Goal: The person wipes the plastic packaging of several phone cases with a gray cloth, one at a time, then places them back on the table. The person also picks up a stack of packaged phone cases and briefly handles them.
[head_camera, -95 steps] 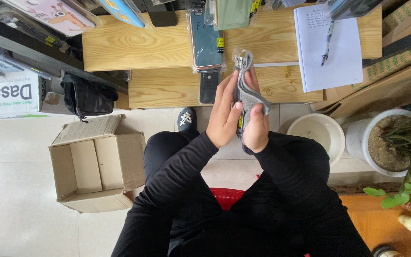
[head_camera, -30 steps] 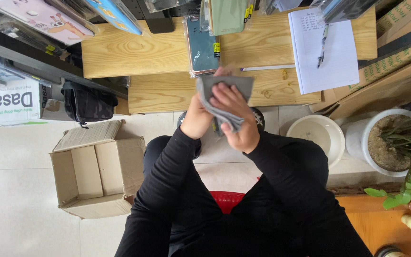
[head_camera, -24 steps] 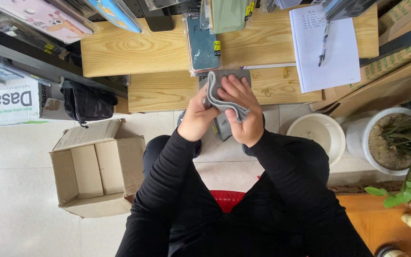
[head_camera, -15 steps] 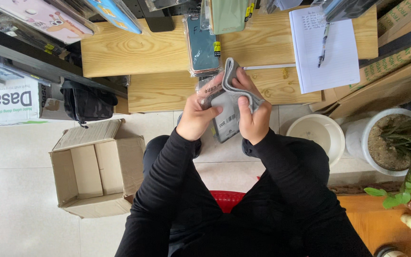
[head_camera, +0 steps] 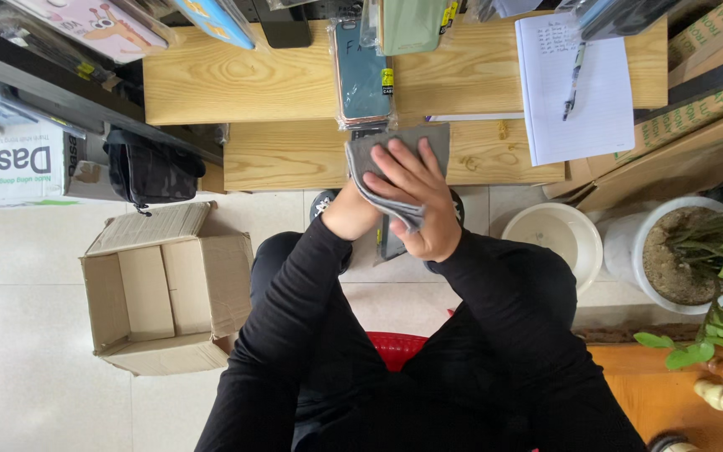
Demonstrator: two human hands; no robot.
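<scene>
Grey cloth point(head_camera: 395, 163) is spread over both hands in front of the wooden bench point(head_camera: 294, 155). The right hand point(head_camera: 418, 197) lies flat on top of it, fingers splayed and pressing down, not curled shut. The left hand point(head_camera: 351, 213) is almost wholly hidden under the cloth, so its grip cannot be made out. A dark flat object point(head_camera: 389, 243) peeks from beneath the hands, too covered to identify. A packaged phone case point(head_camera: 363, 71) lies on the bench just beyond the cloth. An open cardboard box point(head_camera: 165, 289) stands on the floor at the left.
</scene>
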